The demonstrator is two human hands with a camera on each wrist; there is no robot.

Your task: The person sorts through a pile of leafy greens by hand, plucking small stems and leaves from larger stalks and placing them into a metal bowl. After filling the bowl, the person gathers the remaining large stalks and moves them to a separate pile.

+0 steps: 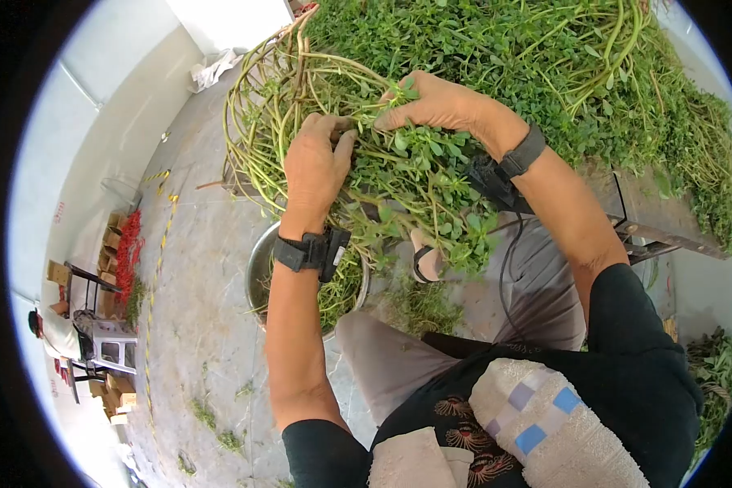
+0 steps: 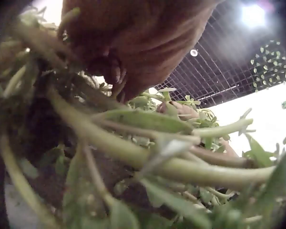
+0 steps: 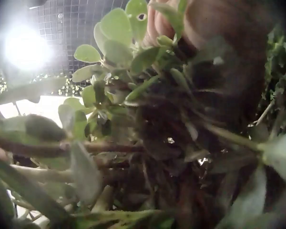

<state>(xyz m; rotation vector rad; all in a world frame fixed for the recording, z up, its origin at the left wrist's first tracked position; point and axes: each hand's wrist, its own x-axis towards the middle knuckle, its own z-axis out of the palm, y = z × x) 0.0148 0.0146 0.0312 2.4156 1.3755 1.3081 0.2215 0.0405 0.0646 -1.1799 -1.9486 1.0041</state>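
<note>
A long bunch of purslane (image 1: 419, 183), with pale stems to the left and green leaves to the right, lies under both hands in the head view. My left hand (image 1: 311, 163) grips stems at the bunch's left part, its fingers curled in among them. A short way to the right, my right hand (image 1: 441, 104) pinches leafy stems between thumb and fingers. The left wrist view shows a thick stem (image 2: 133, 155) crossing below the palm. Leaves (image 3: 117, 52) cover much of the right hand's fingers in the right wrist view.
A heap of purslane (image 1: 496, 57) covers the table, whose edge (image 1: 675, 226) shows at right. Below my left hand stands a metal basin (image 1: 254, 268) holding greens. Plant scraps (image 1: 206, 413) lie on the floor. Far left are a seated person (image 1: 61, 337) and a stool (image 1: 115, 346).
</note>
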